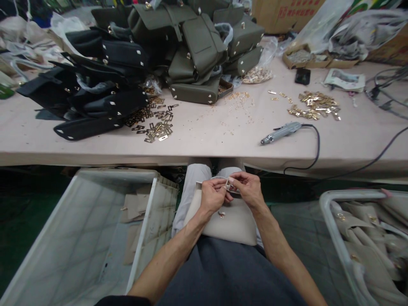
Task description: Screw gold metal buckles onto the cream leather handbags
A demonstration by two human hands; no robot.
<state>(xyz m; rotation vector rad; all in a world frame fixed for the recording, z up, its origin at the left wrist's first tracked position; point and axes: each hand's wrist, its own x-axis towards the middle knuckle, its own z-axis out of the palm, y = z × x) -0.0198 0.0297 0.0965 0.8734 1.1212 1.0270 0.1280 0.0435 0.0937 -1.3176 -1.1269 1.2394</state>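
A cream handbag (229, 227) lies across my lap, with a small metal clasp (222, 214) on its front. At the bag's far edge my left hand (214, 193) pinches a pale strap end, its fingers closed. My right hand (247, 187) meets it there, thumb and fingers closed on the same strap end, where a small metal fitting (228, 185) shows between the fingertips. On the table beyond, a grey electric screwdriver (280, 132) lies with its cord trailing right. Gold metal plates (318, 105) are heaped behind it.
Black handbags (95, 97) and olive handbags (204, 46) are piled at the back left of the table (207, 140), near more metal plates (159, 131). A plastic bin (153, 221) stands left of my legs; another bin (331, 225), holding beige bags (369, 246), is on the right.
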